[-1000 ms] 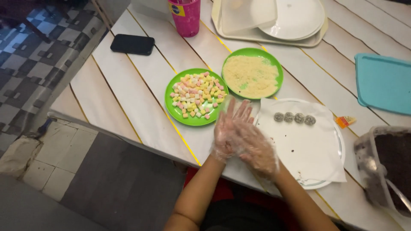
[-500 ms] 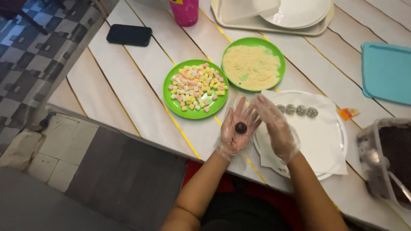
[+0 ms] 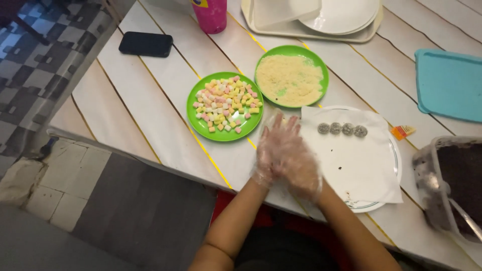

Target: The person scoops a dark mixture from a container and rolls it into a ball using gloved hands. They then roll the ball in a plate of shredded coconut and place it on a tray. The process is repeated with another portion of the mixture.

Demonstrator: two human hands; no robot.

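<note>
2 gloved hands, the left hand [image 3: 271, 150] and right hand [image 3: 301, 168], press palm to palm above the tabletop [image 3: 150, 115]; whether anything sits between them is hidden, beside 4 coated balls [image 3: 342, 129].

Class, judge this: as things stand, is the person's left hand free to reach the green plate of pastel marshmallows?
Probably not at once: the left hand is pressed against the right hand. The marshmallow plate lies close, with nothing between.

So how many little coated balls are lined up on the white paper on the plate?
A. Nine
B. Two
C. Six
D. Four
D: four small speckled balls sit in a row on the white paper covering the plate.
</note>
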